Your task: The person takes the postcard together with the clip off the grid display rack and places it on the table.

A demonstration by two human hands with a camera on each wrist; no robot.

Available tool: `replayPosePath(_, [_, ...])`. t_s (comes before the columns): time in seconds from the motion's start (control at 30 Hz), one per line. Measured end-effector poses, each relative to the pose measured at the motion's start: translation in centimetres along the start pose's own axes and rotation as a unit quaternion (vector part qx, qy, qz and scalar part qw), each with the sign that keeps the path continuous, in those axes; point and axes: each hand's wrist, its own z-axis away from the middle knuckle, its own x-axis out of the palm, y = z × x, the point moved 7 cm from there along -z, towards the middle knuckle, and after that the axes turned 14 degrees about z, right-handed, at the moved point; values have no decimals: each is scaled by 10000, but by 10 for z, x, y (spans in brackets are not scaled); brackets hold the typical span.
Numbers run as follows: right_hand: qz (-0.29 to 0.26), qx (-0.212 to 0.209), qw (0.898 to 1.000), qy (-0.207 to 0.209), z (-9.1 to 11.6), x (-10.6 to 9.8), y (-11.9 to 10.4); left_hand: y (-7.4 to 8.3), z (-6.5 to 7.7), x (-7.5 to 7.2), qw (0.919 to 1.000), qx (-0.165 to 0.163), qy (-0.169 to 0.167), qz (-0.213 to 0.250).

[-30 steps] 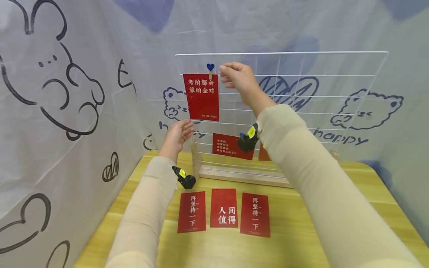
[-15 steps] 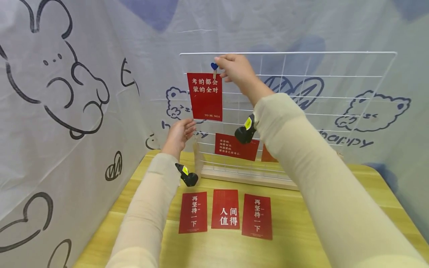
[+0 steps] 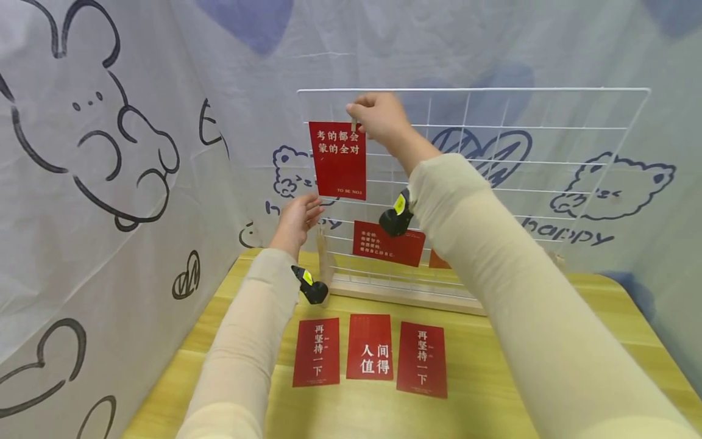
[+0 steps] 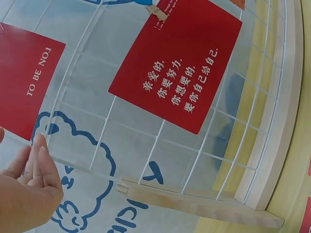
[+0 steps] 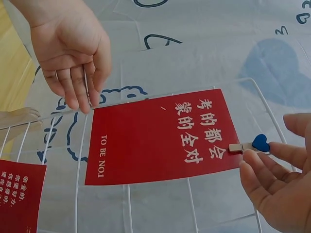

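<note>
A red card (image 3: 339,161) with white lettering hangs high on the left of a white wire grid (image 3: 515,128). A small wooden clothespin (image 5: 236,147) with a blue heart (image 5: 261,142) clips its top edge. My right hand (image 3: 379,119) has its curled fingers at this clothespin, fingertips right at the heart and the wooden side; in the head view the hand covers the heart. Just below the card's lower left corner is my left hand (image 3: 298,221), fingers extended and relaxed, fingertips (image 4: 41,145) close to the card's bottom edge.
Lower on the grid hangs another red card (image 3: 384,244), with an orange-red card (image 3: 439,260) partly behind my right sleeve. Three red cards, a left one (image 3: 317,352), a middle one (image 3: 370,347) and a right one (image 3: 421,360), lie on the wooden table (image 3: 351,414) before the grid's wooden base (image 3: 406,299).
My right hand has moved left to the blue-heart clothespin, from beside it to over it. The left hand has stayed by the card's lower corner; the view has shifted slightly.
</note>
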Motion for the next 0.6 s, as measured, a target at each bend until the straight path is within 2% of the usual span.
replayPosePath(0.3, [-522, 273, 9975, 401, -3, -2, 5, 0, 0, 0, 9998, 108, -153, 96])
replayPosePath(0.47, [-837, 234, 9949, 505, -3, -1, 7, -3, 0, -6, 9996, 149, -211, 131])
replayPosePath(0.6, [-755, 130, 9958, 506, -4, 1, 5, -2, -1, -9, 9993, 232, -233, 181])
